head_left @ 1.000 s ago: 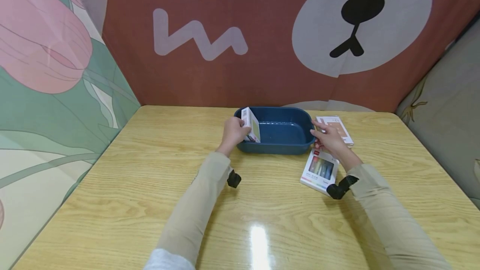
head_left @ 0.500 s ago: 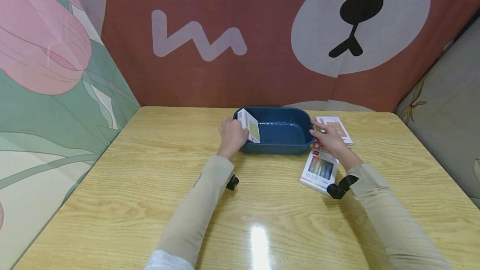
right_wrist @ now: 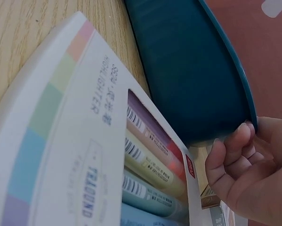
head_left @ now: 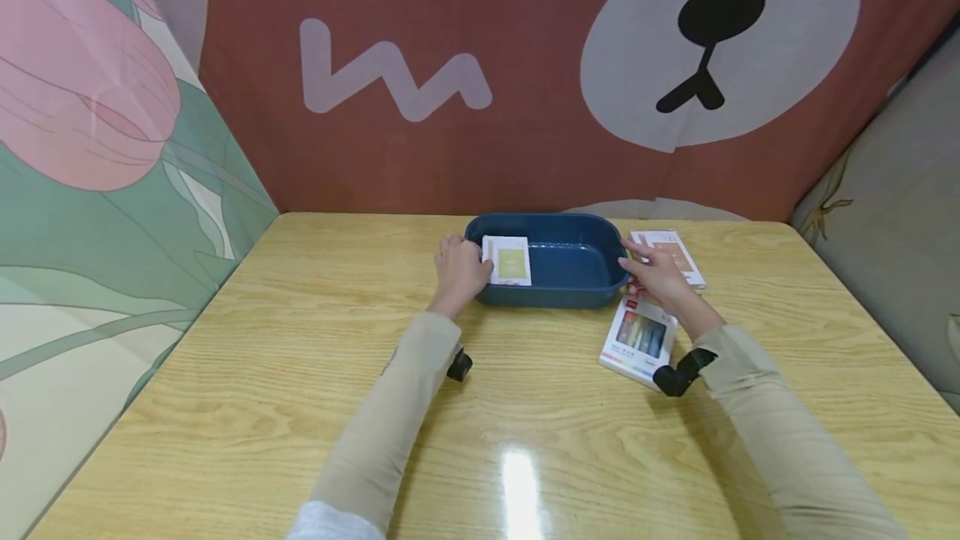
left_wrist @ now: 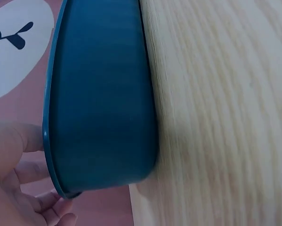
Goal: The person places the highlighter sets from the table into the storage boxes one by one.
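A dark blue plastic basin (head_left: pixel 555 297) stands at the far side of the wooden table. Inside its left end lies a small white box (head_left: pixel 513 263) with a yellow-green panel, face up. My left hand (head_left: pixel 461 270) holds the basin's left rim, its thumb beside that box; in the left wrist view the fingers (left_wrist: pixel 30 172) bend about the rim. At the opposite end my right hand (head_left: pixel 662 280) pinches the right rim, thumb over the edge and fingertips curled against the outer wall. A white box of highlighters (right_wrist: pixel 84 141) lies just under the right wrist.
Behind the right hand lies another white box (head_left: pixel 692 272) with an orange-brown panel, partly hidden by the hand. The highlighter box sits close to the basin's near right corner. A wall with a printed bear (head_left: pixel 525 148) rises behind the wooden table (head_left: pixel 315 407).
The white box with the yellow-green panel has tipped from leaning to lying flat in the basin. My left hand has let go of it and moved slightly left onto the rim. My right hand stays put.
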